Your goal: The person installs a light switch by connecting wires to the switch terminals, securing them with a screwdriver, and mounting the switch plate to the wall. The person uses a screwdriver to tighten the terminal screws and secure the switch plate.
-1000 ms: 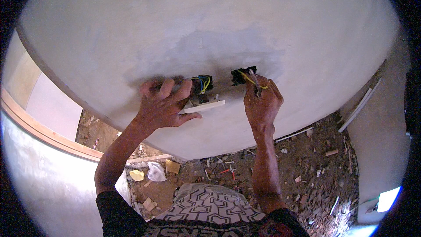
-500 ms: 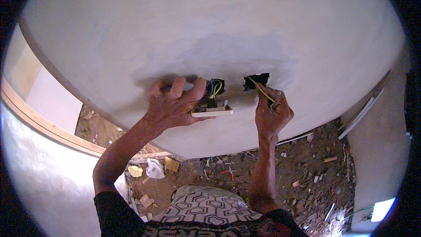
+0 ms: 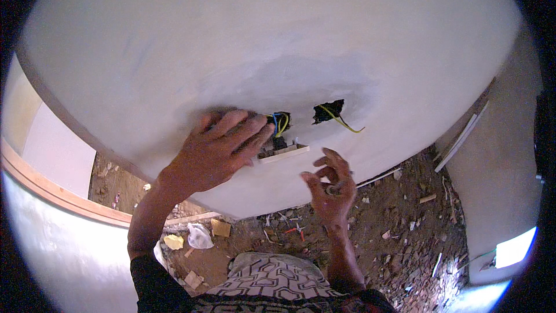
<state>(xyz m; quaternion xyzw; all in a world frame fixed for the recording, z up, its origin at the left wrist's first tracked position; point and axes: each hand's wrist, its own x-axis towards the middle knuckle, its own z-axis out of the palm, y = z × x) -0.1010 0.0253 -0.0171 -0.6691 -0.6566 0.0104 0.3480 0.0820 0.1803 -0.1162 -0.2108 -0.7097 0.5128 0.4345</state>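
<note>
My left hand (image 3: 214,150) is closed on a white switch plate (image 3: 292,152) below the left wall cutout (image 3: 282,117), where blue and yellow-green wires (image 3: 281,123) run to the fitting. Its fingertips rest near the wall and hide part of the plate. A yellow-green wire (image 3: 350,126) hangs loose from the right cutout (image 3: 324,110). Below that wire my right hand (image 3: 335,191) has its thumb and forefinger apart, with what looks like a small metal tool lying in its palm, mostly hidden.
The pale plastered wall (image 3: 243,35) has rubble and dirt (image 3: 399,243) along its foot, with red-handled pliers (image 3: 296,230), a white plastic bag (image 3: 199,237) and scraps. A wooden frame (image 3: 63,191) edges an opening at left. A white pipe (image 3: 463,133) leans at right.
My right hand has left the right cutout and moved downward, its thumb and forefinger parting, leaving the yellow-green wire hanging free. My left hand stays at the plate, slightly lower in view.
</note>
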